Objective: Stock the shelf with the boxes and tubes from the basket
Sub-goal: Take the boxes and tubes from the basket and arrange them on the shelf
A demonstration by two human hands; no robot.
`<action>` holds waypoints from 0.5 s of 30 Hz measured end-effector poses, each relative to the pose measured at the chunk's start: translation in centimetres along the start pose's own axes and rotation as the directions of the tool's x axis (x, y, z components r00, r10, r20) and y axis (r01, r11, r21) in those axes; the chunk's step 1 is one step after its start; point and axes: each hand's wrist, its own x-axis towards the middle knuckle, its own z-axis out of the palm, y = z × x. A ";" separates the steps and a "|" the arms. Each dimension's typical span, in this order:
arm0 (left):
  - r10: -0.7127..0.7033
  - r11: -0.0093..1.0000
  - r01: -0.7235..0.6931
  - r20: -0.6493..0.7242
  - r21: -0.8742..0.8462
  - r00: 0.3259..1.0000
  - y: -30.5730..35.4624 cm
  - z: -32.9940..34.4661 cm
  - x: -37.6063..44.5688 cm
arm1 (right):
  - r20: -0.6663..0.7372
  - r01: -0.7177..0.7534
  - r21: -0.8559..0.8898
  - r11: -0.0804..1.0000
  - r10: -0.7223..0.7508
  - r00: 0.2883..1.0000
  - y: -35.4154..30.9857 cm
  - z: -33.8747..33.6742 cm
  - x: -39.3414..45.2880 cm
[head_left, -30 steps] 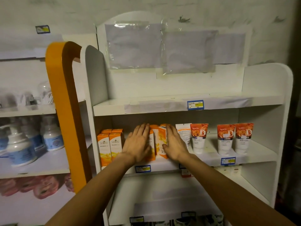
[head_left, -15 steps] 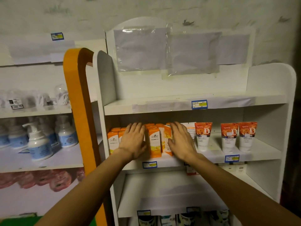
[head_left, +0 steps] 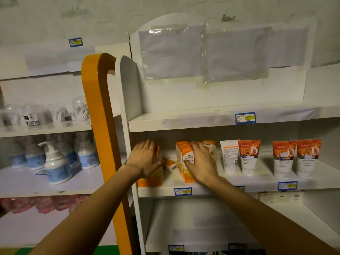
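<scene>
- Stocking looks well under way: the middle shelf (head_left: 202,188) is already carrying orange boxes on its left half and tubes on its right, so some of the work seems done.
- The basket is not showing in this view, so how much stock is left cannot be judged.
- The left hand (head_left: 145,160) is lying flat and open, fingers extended, pressing against the left group of boxes (head_left: 152,178), which is sitting close to the shelf's white side panel (head_left: 128,85).
- The right hand (head_left: 201,162) is cupping the middle group of boxes (head_left: 185,159), fingers curled over their tops and thumb on a front face; a loose hold, not a lift.
- Between the two groups a gap is showing, and one small box (head_left: 170,165) is lying on its side in it; it probably needs standing up.
- Four tubes are standing upright further right: a white tube (head_left: 230,155) just beside the boxes, then three orange-topped tubes (head_left: 284,157), with bare shelf between and beyond them.
- The boxes are standing near the front lip with its price tag (head_left: 183,191), so a hard push could tip one off.
- Headroom under the upper shelf (head_left: 202,119) is looking modest; the lower shelf (head_left: 202,227) is looking mostly bare.
</scene>
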 end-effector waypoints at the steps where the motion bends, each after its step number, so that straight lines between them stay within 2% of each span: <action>1: 0.002 1.000 -0.001 0.008 -0.010 1.000 -0.4 0.4 0.1 | 0.002 0.043 -0.069 0.997 -0.043 0.999 0.3 0.4 -0.3; 3: 0.013 1.000 -0.013 0.038 -0.015 0.999 -1.3 0.8 0.2 | 0.006 0.125 -0.178 0.976 -0.127 0.992 0.8 0.8 -0.6; 5: 0.040 0.999 -0.040 0.066 0.007 0.997 -2.1 1.1 0.3 | -0.017 0.157 -0.191 0.969 -0.163 0.986 1.1 0.8 -0.7; 11: 0.050 0.998 -0.048 0.046 -0.037 0.998 -2.6 2.0 0.1 | 0.003 0.140 0.081 0.987 -0.141 0.990 1.0 -0.4 0.2; 15: 0.047 0.997 -0.046 0.019 -0.059 0.999 -2.7 2.2 0.2 | -0.008 0.165 0.185 0.969 -0.167 0.986 0.1 -0.1 0.9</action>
